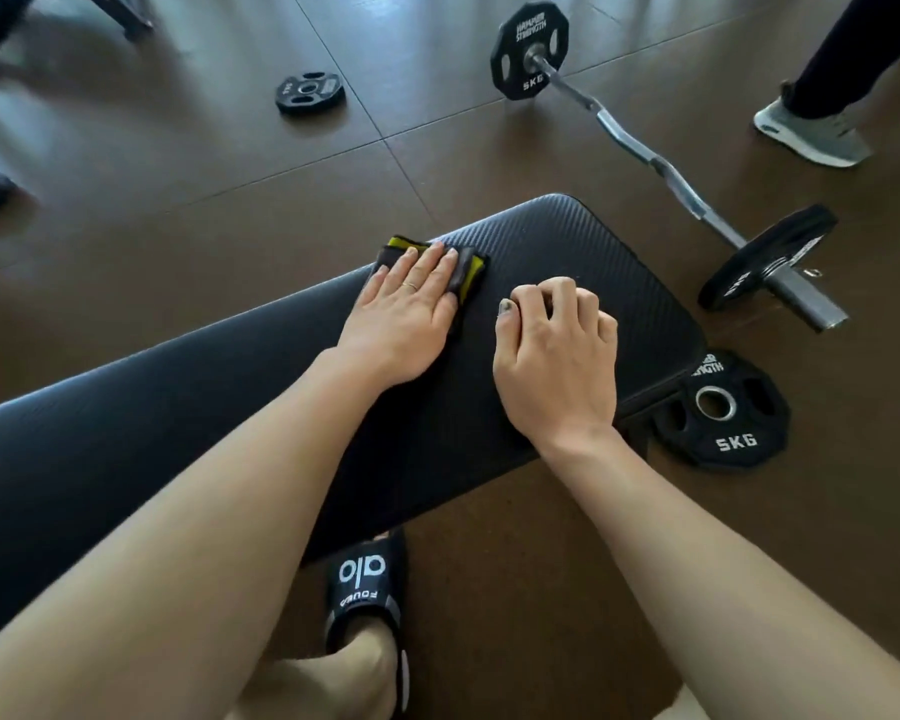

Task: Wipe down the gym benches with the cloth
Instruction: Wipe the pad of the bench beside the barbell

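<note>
Nearest me, a black slide sandal (367, 589) stands on the floor just under the near edge of the bench (188, 407). On the bench pad, my left hand (404, 317) lies flat, fingers straight, pressing the folded dark-and-yellow cloth (468, 270) near the pad's far edge — my right hand (557, 350) rests beside it, fingers curled, holding nothing. Beyond the bench's right end lie a 5KG plate (723, 415) and — farther off — a curl barbell (645, 153).

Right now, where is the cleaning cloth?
In the head view, the cloth lies on the bench near its far end, flat under the left hand, just left of the right hand.
</note>
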